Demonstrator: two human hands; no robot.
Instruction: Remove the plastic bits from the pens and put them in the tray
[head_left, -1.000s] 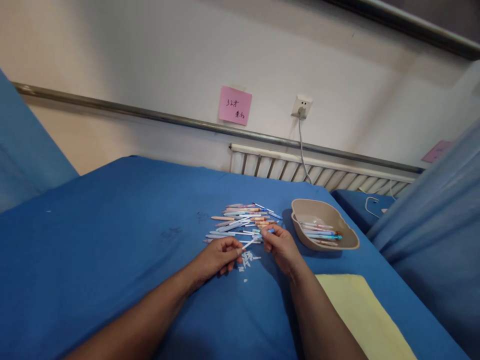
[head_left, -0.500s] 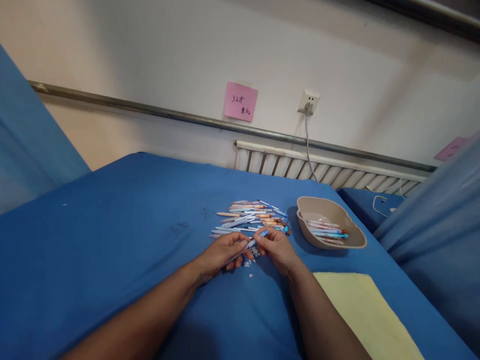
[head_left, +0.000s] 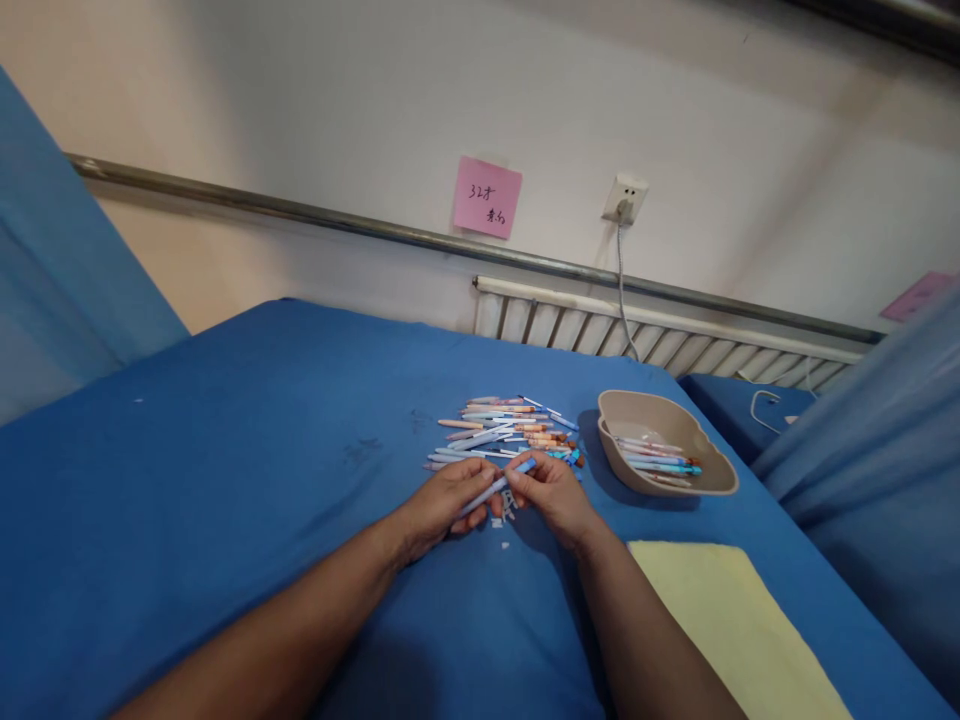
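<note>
I see the left hand [head_left: 439,503] and the right hand [head_left: 553,496] both closed on 1 blue pen [head_left: 496,486] over the blue cloth [head_left: 225,470], just before the pile of pens [head_left: 502,432], with the bowl [head_left: 630,408] near on the right.

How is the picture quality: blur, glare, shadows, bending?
Head view: soft even light, no glare; tray casts a shadow leftward on the cloth; rail looks slightly bowed by the lens; pen between left hand and right hand is fairly sharp.
</note>
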